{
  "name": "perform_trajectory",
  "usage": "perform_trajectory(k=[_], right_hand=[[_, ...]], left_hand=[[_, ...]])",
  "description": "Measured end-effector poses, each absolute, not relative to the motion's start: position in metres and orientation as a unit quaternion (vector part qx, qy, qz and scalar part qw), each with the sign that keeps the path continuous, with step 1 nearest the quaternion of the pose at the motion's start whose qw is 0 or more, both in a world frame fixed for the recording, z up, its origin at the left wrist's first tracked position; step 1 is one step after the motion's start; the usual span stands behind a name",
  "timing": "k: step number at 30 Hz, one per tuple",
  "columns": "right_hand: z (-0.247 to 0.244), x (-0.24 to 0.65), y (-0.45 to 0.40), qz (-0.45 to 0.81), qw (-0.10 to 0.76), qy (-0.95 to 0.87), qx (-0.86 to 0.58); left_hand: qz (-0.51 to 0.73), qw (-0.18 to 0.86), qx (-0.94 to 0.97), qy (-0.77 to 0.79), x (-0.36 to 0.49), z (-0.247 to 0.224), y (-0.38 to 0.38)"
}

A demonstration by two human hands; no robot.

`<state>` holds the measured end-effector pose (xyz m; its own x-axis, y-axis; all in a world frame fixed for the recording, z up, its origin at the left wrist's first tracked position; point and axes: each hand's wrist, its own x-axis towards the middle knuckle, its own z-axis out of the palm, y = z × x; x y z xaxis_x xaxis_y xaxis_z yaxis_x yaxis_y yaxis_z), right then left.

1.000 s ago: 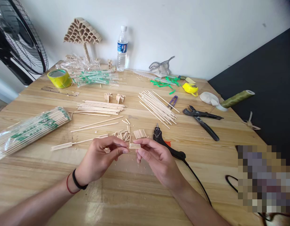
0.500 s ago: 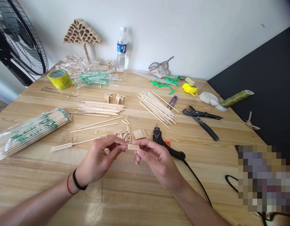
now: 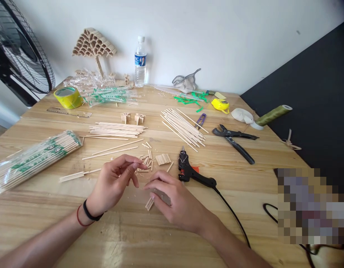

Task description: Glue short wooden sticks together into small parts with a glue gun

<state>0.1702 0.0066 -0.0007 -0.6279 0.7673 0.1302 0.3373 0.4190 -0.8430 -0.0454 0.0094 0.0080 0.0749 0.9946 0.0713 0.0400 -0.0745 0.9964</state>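
Observation:
Near the table's centre, my left hand (image 3: pixel 116 178) has its thumb and index finger pinched together. Anything between those fingertips is too small to make out. My right hand (image 3: pixel 174 197) is beside it, palm down, with thumb and fingers apart. A small bundle of short wooden sticks (image 3: pixel 149 204) shows below the right thumb, partly hidden by that hand; it looks like it lies on the table. Just beyond the hands are loose cut stick pieces (image 3: pixel 146 162) and a flat row of short sticks joined side by side (image 3: pixel 163 159). A black glue gun (image 3: pixel 194 171) lies right of them.
Long wooden sticks (image 3: pixel 183 128) lie in two piles farther back. Pliers (image 3: pixel 235 143), purple snips (image 3: pixel 200 121) and a yellow tape measure (image 3: pixel 219 105) are on the right. At left are bagged sticks (image 3: pixel 43 156), tape (image 3: pixel 68 97) and a fan (image 3: pixel 23 48). A bottle (image 3: pixel 140 63) stands behind.
My hands have parted; the small stick bundle between them is now lower, under my right hand. The right fingers have opened. The view has shifted slightly.

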Motion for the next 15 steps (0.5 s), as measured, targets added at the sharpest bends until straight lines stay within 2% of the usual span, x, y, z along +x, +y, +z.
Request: perform_trajectory(k=[5, 11, 15], right_hand=[[0.0025, 0.1733, 0.0099, 0.397, 0.346, -0.753, -0.395], [0.0032, 0.1674, 0.0076, 0.475, 0.362, -0.713, -0.367], [-0.0019, 0.1657, 0.0067, 0.420, 0.397, -0.724, -0.376]], left_hand=[[0.463, 0.517, 0.567, 0.443, -0.0430, 0.0076, 0.0054], [0.408, 0.552, 0.585, 0.432, -0.0385, 0.0081, 0.0016], [0.371, 0.552, 0.609, 0.432, -0.0356, 0.0087, -0.0001]])
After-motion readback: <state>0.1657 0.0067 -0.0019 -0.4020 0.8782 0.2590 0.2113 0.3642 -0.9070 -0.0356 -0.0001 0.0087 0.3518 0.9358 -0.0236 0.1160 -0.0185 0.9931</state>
